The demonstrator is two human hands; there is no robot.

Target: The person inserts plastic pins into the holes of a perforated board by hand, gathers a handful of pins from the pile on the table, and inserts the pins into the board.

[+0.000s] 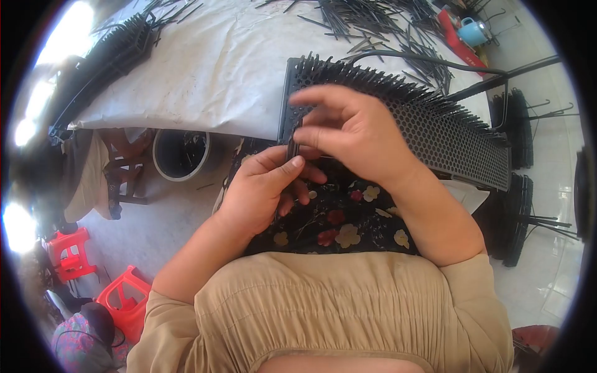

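My left hand point(258, 186) is closed, with its thumb and fingers around a small bundle of thin dark strips point(293, 148) that stands upright. My right hand point(357, 133) is at the upper end of these strips, slightly blurred. Its index finger is stretched out and apart from the thumb, whose tip lies close to the bundle; whether it touches the strips I cannot tell. Just beyond both hands is a long black perforated rack point(448, 140) with a honeycomb of holes. Many dark strips point(373, 81) stick up along its far edge.
Loose dark strips point(348, 22) lie heaped on the white-covered table point(211, 68). Another filled rack point(106, 68) is at the left. A bucket point(208, 152) stands below the table edge. Red stools point(127, 298) and other people are at lower left. A blue mug point(474, 32) sits far right.
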